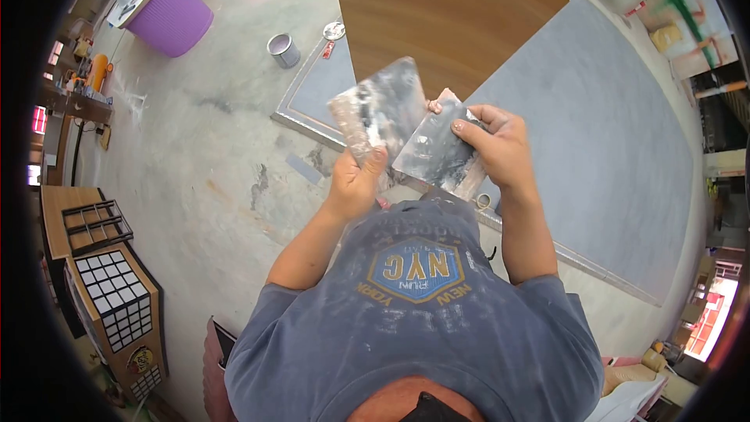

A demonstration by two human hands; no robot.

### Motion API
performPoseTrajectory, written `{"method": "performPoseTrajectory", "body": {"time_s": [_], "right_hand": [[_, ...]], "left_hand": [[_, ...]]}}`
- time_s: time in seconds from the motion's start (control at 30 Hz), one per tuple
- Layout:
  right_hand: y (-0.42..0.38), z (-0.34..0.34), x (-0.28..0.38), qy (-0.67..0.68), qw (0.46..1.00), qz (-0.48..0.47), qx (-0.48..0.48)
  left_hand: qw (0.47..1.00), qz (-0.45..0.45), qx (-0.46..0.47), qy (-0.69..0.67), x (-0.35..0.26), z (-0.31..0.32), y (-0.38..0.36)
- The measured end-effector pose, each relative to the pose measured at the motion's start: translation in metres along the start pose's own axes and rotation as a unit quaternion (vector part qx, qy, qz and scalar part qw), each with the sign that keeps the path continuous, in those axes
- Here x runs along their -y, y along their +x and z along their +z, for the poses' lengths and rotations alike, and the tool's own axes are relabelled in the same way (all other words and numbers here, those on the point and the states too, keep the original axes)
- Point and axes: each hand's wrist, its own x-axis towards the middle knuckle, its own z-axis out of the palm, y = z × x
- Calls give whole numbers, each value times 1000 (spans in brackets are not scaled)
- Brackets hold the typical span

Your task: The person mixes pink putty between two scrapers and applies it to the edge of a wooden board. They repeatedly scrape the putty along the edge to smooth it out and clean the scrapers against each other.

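My left hand (358,181) is closed on a square, flat putty spreader (383,105), its face smeared with white and dark grey filler. A second, similar putty spreader (439,144) is pinched in my right hand (504,144), thumb on its upper face. The two blades are held up in front of my chest, side by side, their near edges overlapping in this view. Below and beyond them lies a large grey panel (594,141), with a brown wood-grain board (437,16) over part of it.
A tin can (283,51) stands on the concrete floor (203,117), left of the panel. Near it, a round lid (334,31) lies at the panel's edge. A purple ribbed tub (172,16) with a white top is farther left. A wooden cabinet (117,297) with white squares stands lower left.
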Motion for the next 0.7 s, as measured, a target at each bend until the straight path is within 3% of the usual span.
{"method": "performPoseTrajectory", "body": {"time_s": [0.1,0.2,0.27,0.3,0.4,0.53,0.7], "right_hand": [[7,2,2,9,1000,-1,8],[11,5,11,44,998,-47,-3],[10,2,12,90,991,-90,-36],[8,-3,9,126,989,-72,-23],[0,-2,-8,61,998,3,3],[6,9,-18,55,997,44,13],[17,8,-4,21,999,-21,14]], "left_hand": [[986,-78,126,70,-5,-6,-7],[992,27,88,89,5,5,-10],[999,-31,-5,-37,6,5,-4],[992,-59,-56,-100,6,3,-2],[991,42,-113,-61,12,-4,9],[999,17,-6,38,11,-19,0],[995,-45,70,48,6,-39,-7]]}}
